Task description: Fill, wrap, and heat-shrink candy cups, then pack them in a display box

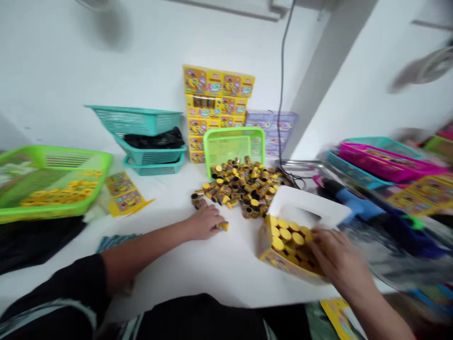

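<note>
My left hand (205,222) rests on the white table, its fingers closed round a small yellow-capped canister (222,226) lying on its side. Behind it spreads a heap of similar small canisters (244,184) with brown printed sides, some showing yellow caps and some dark ends. To the right, a yellow printed box (283,264) stands with its white lid flap raised. Upright canisters (284,234) in rows fill much of it, yellow caps up. My right hand (336,252) reaches over the box's right side, fingers bent together inside; whatever lies between the fingertips is hidden.
A green basket (235,134) lies tipped behind the heap, before stacked yellow boxes (219,89). Teal baskets (152,156) and a green basket of yellow pieces (85,203) stand left. A blue-black tool (361,203) lies right, near a metal tray (300,164) and hanging cable (282,71).
</note>
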A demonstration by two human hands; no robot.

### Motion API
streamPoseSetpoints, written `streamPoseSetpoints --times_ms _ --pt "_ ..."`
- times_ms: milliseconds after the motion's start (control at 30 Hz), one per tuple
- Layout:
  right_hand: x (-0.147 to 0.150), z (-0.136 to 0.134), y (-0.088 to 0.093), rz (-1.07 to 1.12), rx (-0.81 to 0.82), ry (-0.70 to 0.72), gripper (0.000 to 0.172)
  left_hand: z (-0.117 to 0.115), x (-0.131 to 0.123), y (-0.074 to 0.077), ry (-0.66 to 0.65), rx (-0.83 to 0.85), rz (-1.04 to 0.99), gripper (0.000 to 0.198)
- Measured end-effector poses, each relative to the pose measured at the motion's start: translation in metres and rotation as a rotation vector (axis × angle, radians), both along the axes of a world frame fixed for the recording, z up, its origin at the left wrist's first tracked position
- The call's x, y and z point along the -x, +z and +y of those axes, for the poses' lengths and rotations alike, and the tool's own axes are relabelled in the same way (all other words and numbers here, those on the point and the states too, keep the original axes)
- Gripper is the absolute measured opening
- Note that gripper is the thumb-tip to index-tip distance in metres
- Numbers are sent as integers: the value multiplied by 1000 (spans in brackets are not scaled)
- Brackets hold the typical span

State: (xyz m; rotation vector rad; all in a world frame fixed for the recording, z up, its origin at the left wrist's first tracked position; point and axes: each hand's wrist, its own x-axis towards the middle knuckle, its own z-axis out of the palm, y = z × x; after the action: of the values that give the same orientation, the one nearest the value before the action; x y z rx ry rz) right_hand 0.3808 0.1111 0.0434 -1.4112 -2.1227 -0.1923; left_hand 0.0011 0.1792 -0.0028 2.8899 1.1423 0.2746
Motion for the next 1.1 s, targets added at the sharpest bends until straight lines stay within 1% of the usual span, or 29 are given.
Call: streamPoseSetpoints --times_ms 33,100,167,200,233,300,333,367,400,433,467,533,600,633,700,800,900,1000,1100 --pt "0 0 0 -8 -51 16 19 0 -1 -2 -11 9 8 20" --pt "4 -5 2 27 -165 -18 12 2 2 -2 34 6 -14 19" --pt "20 -17 6 127 -247 -56 10 4 12 2 156 -24 -97 15" --pt "33 -25 7 172 -260 -44 9 6 19 4 238 -36 -168 13" --pt "50 -32 8 206 -254 -6 10 9 27 7 336 -29 -275 11" --pt "92 -40 5 192 -154 171 15 18 45 9 541 34 -531 14" --pt "116 -39 1 222 -132 253 13 25 53 8 630 77 -649 17" --pt "139 -34 -4 236 -71 278 10 32 60 6 697 116 -736 19" --pt "162 -24 -11 225 29 266 8 40 65 4 740 150 -794 21" --pt "183 -12 -17 204 144 235 7 46 67 1 758 181 -822 22" --pt "203 3 -24 190 278 196 10 51 68 -2 757 213 -835 22" --pt "237 35 -33 187 520 113 21 58 65 -7 744 289 -864 25" --pt "265 64 -38 194 568 64 32 58 60 -9 725 347 -878 30" --pt "276 75 -39 200 591 44 34 57 57 -10 716 365 -882 32" --pt "294 91 -41 210 635 10 40 51 54 -10 699 386 -886 33" --pt "305 97 -44 231 665 -3 45 36 53 -10 678 404 -894 30" --pt "297 85 -48 270 670 0 44 18 52 -13 659 367 -860 28" --pt "276 60 -47 301 680 -33 32 2 47 -13 602 293 -745 30" --pt "248 24 -40 341 645 -33 27 -6 39 -10 502 267 -583 26"
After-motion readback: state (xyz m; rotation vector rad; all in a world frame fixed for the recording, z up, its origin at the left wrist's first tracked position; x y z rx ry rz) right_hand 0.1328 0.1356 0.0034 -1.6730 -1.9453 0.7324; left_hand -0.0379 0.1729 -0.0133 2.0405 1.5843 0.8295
